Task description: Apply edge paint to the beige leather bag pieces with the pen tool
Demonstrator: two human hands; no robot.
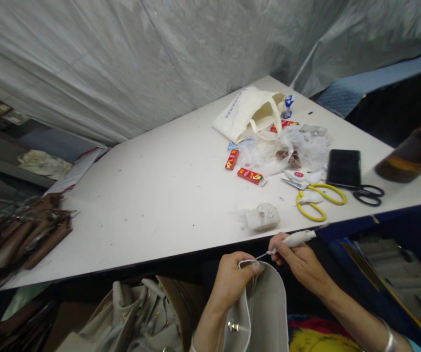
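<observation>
My left hand (232, 278) is closed on the top edge of a light grey handbag (269, 305), thumb over the rim. The bag hangs in front of the table edge, its mouth facing up, with a small gold-coloured fitting on its side. My right hand (298, 259) grips a white-handled tool (300, 238) with a thin metal shaft, perhaps an awl. The shaft points left to the bag's rim, close to my left fingertips. Whether its tip touches the bag cannot be made out.
Yellow-handled scissors (315, 195), black-handled scissors (368, 194), a black flat object (343, 167), plastic bags (305, 144), red boxes (250, 176) and a cream tote (247, 110) lie on the white table (151, 195). More grey bags (140, 318) sit below left; brown pieces (30, 239) lie at left.
</observation>
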